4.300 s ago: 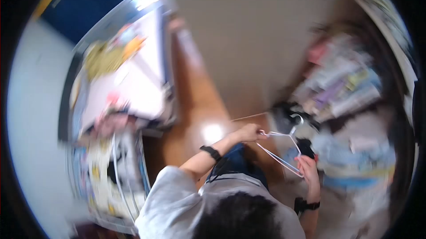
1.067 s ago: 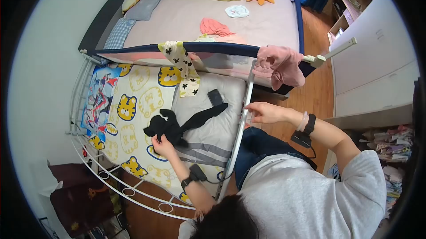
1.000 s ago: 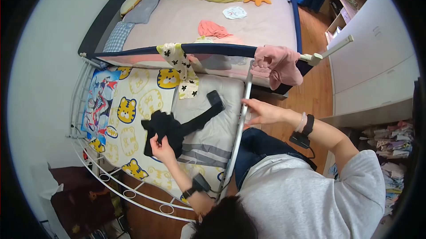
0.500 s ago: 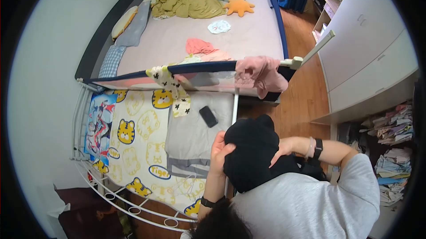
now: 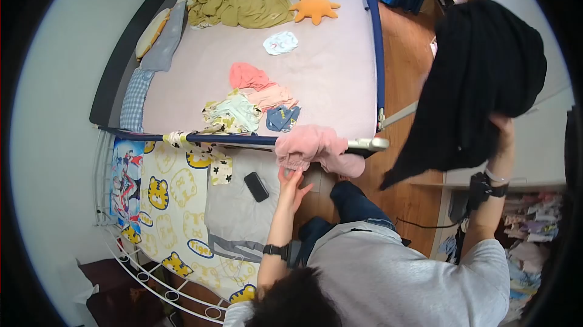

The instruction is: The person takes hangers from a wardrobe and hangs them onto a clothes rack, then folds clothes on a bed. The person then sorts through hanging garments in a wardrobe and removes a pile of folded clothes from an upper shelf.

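My right hand [image 5: 503, 128] is raised at the right, its fingers mostly hidden by the black garment [image 5: 470, 84] it grips. The garment hangs in a broad dark sheet that tapers to a point at lower left; its exact kind does not show. My left hand [image 5: 294, 186] reaches toward the bed rail with its fingers apart. Its fingertips are at the lower edge of a pink garment [image 5: 313, 145] draped over the rail, and whether they touch it I cannot tell. A black phone [image 5: 256, 187] lies on the grey cloth left of this hand.
Beyond the rail [image 5: 243, 139], the large bed [image 5: 340, 72] bears small clothes [image 5: 243, 111], an olive blanket [image 5: 237, 2] and an orange star-shaped cushion [image 5: 314, 9]. A tiger-print mattress [image 5: 176, 205] lies at left. White cabinets [image 5: 540, 145] and clothes-filled shelves [image 5: 528, 224] line the right.
The black garment, earlier bunched between both hands, has swung up and right in my right hand. My left hand has let go and moved to the pink garment. The view has shifted.
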Available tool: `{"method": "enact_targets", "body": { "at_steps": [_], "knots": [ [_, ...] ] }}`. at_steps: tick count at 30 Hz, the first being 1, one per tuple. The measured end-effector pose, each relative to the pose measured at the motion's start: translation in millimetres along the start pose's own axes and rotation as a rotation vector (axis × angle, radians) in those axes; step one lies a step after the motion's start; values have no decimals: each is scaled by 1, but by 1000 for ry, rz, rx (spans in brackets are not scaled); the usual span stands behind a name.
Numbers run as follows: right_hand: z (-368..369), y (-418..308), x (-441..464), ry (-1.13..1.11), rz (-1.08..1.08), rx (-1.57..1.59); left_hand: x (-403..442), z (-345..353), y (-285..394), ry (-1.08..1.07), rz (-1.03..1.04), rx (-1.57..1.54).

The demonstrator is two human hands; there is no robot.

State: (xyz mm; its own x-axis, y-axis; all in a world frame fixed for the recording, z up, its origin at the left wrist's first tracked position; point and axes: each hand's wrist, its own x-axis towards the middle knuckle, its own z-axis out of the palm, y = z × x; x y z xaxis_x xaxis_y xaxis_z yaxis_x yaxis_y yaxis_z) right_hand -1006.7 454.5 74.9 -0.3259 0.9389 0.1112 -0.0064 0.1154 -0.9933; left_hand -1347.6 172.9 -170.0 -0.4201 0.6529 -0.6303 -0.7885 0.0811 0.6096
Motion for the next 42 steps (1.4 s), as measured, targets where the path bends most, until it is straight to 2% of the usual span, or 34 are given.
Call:
{"method": "enact_targets", "body": {
  "at_steps": [2, 3, 4, 7, 11, 12, 15, 16, 17, 18, 19, 20, 21, 23, 24, 25, 27, 29, 31, 32, 33, 35, 37, 39, 41, 42],
  "knots": [
    [20, 29, 49, 57, -34, 53, 20, 14, -5, -40, -1, -5],
    [52, 37, 70, 67, -86, 29, 27, 19, -6, -58, 3, -8],
    [72, 55, 95, 20, -114, 7, 32, 22, -8, -106, 23, -10],
    [141, 79, 139, -26, -278, -38, 42, 19, -17, -35, 77, -99],
    [155, 189, 187, -309, 186, 246, 35, 6, -19, -60, 167, -339],
    [156, 213, 191, -366, 289, 310, 22, 7, -17, 52, 184, -401],
    [144, 297, 188, -376, 481, 157, -29, 16, 10, 250, 188, -492],
    [134, 332, 189, -347, 679, -113, -66, 38, 23, 243, 390, -152],
    [127, 354, 189, -311, 866, -389, -79, 28, 33, 406, 387, -225],
    [129, 353, 184, -292, 942, -368, -92, 17, 42, 571, 388, -294],
    [135, 340, 182, -361, 903, -344, -104, -67, 19, 592, 610, -218],
    [140, 319, 182, -429, 864, -322, -140, -14, 68, 459, 846, -246],
    [140, 309, 181, -499, 829, -302, -170, -9, 103, 576, 879, 79],
    [143, 306, 187, -561, 738, -270, -227, 26, 151, 615, 952, -288],
    [147, 300, 189, -607, 690, -285, -249, 25, 163, 703, 1032, -321],
    [156, 295, 194, -657, 630, -287, -268, -13, 164, 684, 1195, -189],
    [180, 270, 198, -758, 610, -195, -286, -15, 176, 522, 1173, 375],
    [213, 226, 201, -908, 463, -172, -263, 23, 192, 689, 1209, 620],
    [252, 169, 198, -1050, 188, -150, -242, 41, 211, 698, 1235, 863],
    [274, 144, 195, -1117, -6, -87, -234, 57, 219, 706, 1190, 860],
    [293, 117, 187, -1172, -201, -22, -226, 65, 227, 617, 1196, 906],
    [319, 43, 159, -1339, -322, 82, -216, 88, 239, 445, 1135, 932],
    [338, -14, 126, -1446, -563, 190, -212, 119, 244, 320, 1047, 1006],
    [351, -47, 86, -1365, -782, 267, -208, 136, 246, 177, 1038, 1084],
    [357, -63, 56, -1390, -931, 230, -212, 155, 242, 122, 983, 1125],
    [348, -81, 52, -1622, -848, 52, -218, 156, 242, 107, 955, 1185]
  ]
}}
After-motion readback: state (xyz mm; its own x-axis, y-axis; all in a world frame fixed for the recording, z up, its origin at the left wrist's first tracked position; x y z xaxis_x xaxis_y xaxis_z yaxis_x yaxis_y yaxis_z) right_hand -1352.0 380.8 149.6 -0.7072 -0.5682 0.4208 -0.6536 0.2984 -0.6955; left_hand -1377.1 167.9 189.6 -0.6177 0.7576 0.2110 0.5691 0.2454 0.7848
